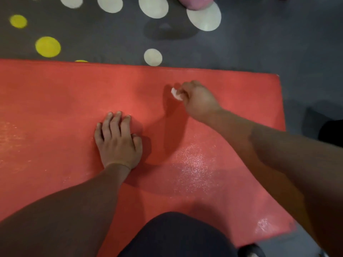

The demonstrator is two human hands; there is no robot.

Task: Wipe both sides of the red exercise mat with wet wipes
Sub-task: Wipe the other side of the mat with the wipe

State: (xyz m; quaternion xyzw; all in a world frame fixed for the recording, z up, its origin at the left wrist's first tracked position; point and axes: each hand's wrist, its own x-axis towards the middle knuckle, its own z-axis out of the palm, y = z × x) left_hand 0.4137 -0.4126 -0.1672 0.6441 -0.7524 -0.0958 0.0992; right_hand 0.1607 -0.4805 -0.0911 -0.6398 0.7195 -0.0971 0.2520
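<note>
The red exercise mat (55,108) lies flat on the floor and fills most of the view; its right end shows at the right. My left hand (117,140) rests palm down on the mat near the middle, fingers fairly straight. My right hand (198,101) is farther out and to the right, its fingers curled round a small crumpled white wet wipe (176,94) held at the mat's surface. A wet, shiny patch (193,164) glistens on the mat below my right forearm.
Beyond the mat is a dark grey floor (111,38) with white and yellow dots. A pink round object (194,1) sits at the top edge. My dark-clothed knee (178,236) rests on the mat's near side. A dark object (332,132) lies at the right.
</note>
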